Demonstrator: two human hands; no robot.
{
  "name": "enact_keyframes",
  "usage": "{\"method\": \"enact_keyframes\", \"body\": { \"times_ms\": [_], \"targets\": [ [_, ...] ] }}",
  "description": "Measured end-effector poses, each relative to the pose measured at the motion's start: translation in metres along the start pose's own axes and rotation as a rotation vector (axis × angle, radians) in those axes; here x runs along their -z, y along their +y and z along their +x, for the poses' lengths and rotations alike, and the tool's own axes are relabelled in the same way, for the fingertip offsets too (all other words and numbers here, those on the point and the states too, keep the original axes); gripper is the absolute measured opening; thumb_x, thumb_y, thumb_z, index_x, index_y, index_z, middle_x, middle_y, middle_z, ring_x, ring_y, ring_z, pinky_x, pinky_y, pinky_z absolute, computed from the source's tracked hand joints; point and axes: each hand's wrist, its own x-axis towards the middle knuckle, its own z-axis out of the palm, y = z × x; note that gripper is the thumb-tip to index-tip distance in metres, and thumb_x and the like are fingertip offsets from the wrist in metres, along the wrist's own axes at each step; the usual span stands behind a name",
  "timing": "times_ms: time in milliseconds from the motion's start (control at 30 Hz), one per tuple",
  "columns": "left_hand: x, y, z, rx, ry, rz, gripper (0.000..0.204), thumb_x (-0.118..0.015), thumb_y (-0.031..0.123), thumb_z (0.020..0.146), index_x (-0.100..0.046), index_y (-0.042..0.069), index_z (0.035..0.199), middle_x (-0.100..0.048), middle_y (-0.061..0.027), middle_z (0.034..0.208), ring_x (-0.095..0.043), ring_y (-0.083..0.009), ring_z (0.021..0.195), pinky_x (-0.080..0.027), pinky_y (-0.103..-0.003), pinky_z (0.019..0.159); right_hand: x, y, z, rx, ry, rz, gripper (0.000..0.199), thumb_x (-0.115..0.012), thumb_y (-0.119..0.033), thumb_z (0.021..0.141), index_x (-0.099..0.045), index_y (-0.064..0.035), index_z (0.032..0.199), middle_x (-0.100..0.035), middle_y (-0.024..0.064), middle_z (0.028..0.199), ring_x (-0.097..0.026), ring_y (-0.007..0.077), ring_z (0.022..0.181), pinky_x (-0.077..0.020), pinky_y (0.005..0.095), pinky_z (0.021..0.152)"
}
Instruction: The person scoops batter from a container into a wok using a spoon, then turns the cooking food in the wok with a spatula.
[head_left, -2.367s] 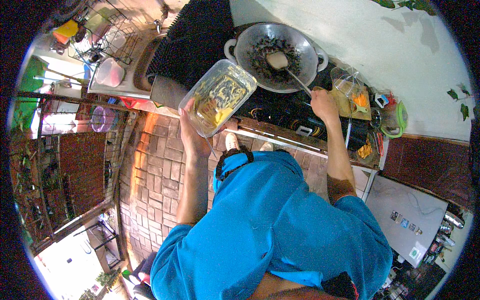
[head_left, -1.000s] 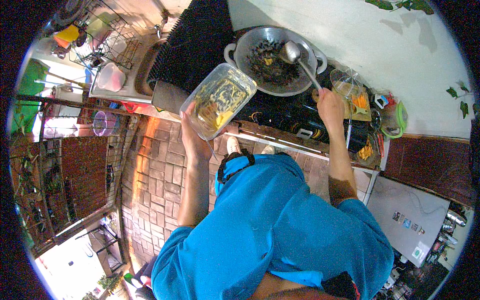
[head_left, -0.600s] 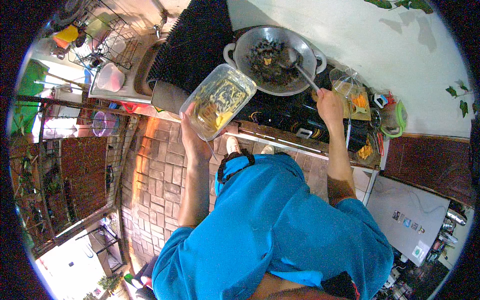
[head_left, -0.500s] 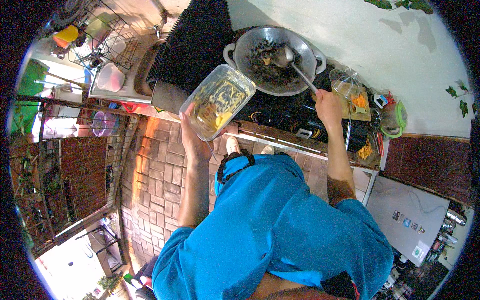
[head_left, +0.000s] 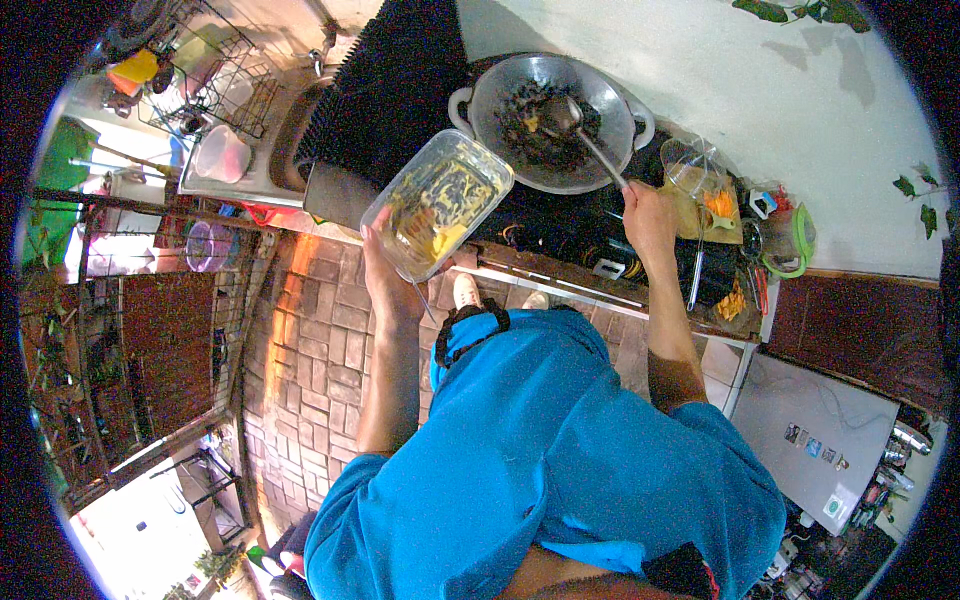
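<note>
- Gripping from below, the left hand (head_left: 392,285) holds a clear rectangular plastic container (head_left: 437,204) up at a tilt, thumb and fingers closed around its near end.
- Inside that container, yellow smears and a few dark bits cling to the floor and walls; whether any whole pieces of food remain, I cannot tell.
- Far left, a wire dish rack (head_left: 215,80) holds a yellow cup and other ware, and a white plastic jug (head_left: 222,153) sits in the steel sink (head_left: 262,150) beside it.
- Next along, a black ribbed mat (head_left: 395,85) covers the counter, running up toward the wall, just left of the pan.
- Now the centre: a round grey metal wok with two white handles (head_left: 553,120) sits on the dark stove (head_left: 560,225), and dark food with a spot of yellow lies in its bowl.
- Long metal spoon (head_left: 585,140) next: its bowl rests in the dark food, its handle slanting down to the right.
- Right hand (head_left: 648,218) is closed around the end of that spoon handle, just beyond the wok's rim.
- Further right, a wooden cutting board (head_left: 712,215) carries orange vegetable pieces, with a clear glass lid (head_left: 693,170) leaning at its upper edge.
- At the far right end, a green-rimmed container (head_left: 793,238) stands near the white wall (head_left: 760,90).
- Below it all, the person's blue shirt (head_left: 560,470) fills the lower middle, above a brick floor (head_left: 320,340).
</note>
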Motion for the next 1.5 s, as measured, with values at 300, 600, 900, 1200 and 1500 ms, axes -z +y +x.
{"method": "enact_keyframes", "body": {
  "times_ms": [300, 600, 900, 1200, 1500],
  "targets": [
    [-0.003, 0.001, 0.002, 0.011, -0.003, 0.009, 0.067, -0.035, 0.061, 0.093, -0.036, 0.011, 0.138, -0.049, -0.0149, 0.132, -0.056, -0.0310, 0.114, -0.058, -0.040, 0.071, 0.000, -0.004, -0.006, -0.057, -0.057, 0.030, 0.024, -0.050, -0.022, 0.093, -0.065, -0.0033, 0.096, -0.063, 0.0224, 0.079, -0.061, 0.0432, 0.074, -0.0470, 0.0519, 0.067],
    [0.005, -0.008, 0.010, -0.006, 0.037, 0.005, 0.069, -0.039, 0.063, 0.091, -0.038, 0.011, 0.136, -0.052, -0.0156, 0.129, -0.060, -0.0310, 0.105, -0.058, -0.039, 0.068, 0.006, -0.016, -0.012, -0.137, -0.084, 0.071, 0.029, -0.050, -0.026, 0.094, -0.066, -0.0064, 0.108, -0.064, 0.0250, 0.081, -0.062, 0.0443, 0.076, -0.0488, 0.0525, 0.067],
    [0.006, -0.011, 0.011, 0.000, 0.032, -0.012, 0.068, -0.038, 0.062, 0.091, -0.040, 0.010, 0.134, -0.054, -0.0163, 0.125, -0.061, -0.0301, 0.101, -0.057, -0.037, 0.063, 0.001, -0.019, -0.017, -0.083, 0.033, 0.040, 0.030, -0.048, -0.027, 0.094, -0.065, -0.0033, 0.091, -0.064, 0.0230, 0.076, -0.063, 0.0426, 0.070, -0.0516, 0.0520, 0.064],
    [0.000, -0.002, 0.004, -0.016, -0.002, 0.021, 0.068, -0.039, 0.062, 0.091, -0.039, 0.011, 0.135, -0.052, -0.0146, 0.128, -0.059, -0.0282, 0.108, -0.058, -0.038, 0.067, 0.005, -0.025, -0.019, -0.100, 0.013, 0.034, 0.028, -0.048, -0.026, 0.094, -0.065, -0.0045, 0.095, -0.065, 0.0216, 0.078, -0.063, 0.0417, 0.071, -0.0517, 0.0524, 0.065],
    [0.002, 0.000, 0.002, 0.021, 0.006, 0.015, 0.067, -0.039, 0.061, 0.092, -0.039, 0.011, 0.136, -0.050, -0.0149, 0.132, -0.058, -0.0288, 0.110, -0.059, -0.038, 0.068, 0.001, -0.018, -0.021, -0.055, 0.035, -0.009, 0.028, -0.048, -0.028, 0.094, -0.065, -0.0066, 0.100, -0.066, 0.0192, 0.079, -0.064, 0.0411, 0.067, -0.0522, 0.0521, 0.061]
  ]
}}
